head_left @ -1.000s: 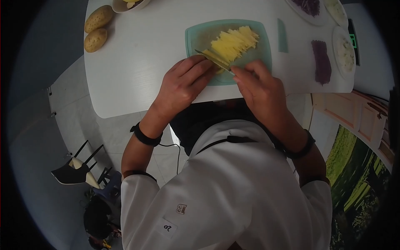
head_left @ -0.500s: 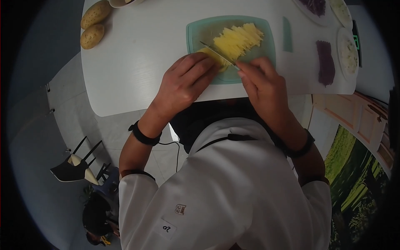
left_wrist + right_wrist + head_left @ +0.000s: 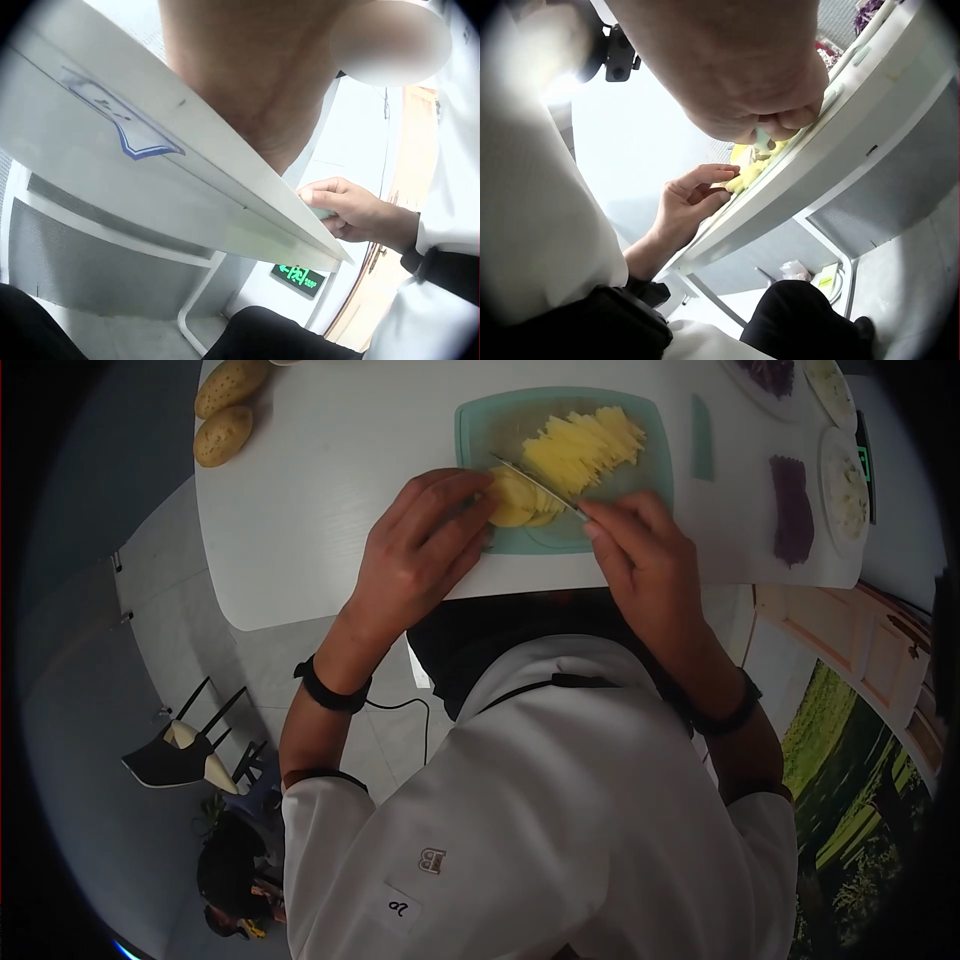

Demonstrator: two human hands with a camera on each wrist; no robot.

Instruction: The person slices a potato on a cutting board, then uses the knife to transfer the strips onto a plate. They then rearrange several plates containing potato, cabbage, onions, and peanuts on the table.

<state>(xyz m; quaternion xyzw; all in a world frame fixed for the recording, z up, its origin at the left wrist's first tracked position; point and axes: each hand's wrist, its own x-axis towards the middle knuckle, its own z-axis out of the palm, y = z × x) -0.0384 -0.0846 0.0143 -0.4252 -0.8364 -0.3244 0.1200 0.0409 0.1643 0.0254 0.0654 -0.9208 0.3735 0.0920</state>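
My right hand (image 3: 650,550) grips a kitchen knife (image 3: 540,485); its green handle shows between the fingers in the right wrist view. The blade slants across the cutting board (image 3: 655,510), its tip toward the far left, beside the overlapping yellow potato slices (image 3: 512,500). At the left end of these slices is my left hand (image 3: 420,545), loosely bent, fingertips right at their edge. In the right wrist view the left thumb and forefinger lie apart by the potato. Thin-cut potato strips (image 3: 585,450) lie in a fanned heap beyond the blade.
Two whole potatoes (image 3: 225,435) lie at the table's far left. Right of the board are a narrow green strip (image 3: 703,440), a purple shredded pile (image 3: 791,510), and plates of pale (image 3: 848,490) and purple (image 3: 770,375) food. The table's front edge (image 3: 340,615) runs close below my hands.
My left hand has drawn back to the left, uncovering the round potato slices it covered before. The knife stays in my right hand at the slices' right side. The head view has shifted slightly.
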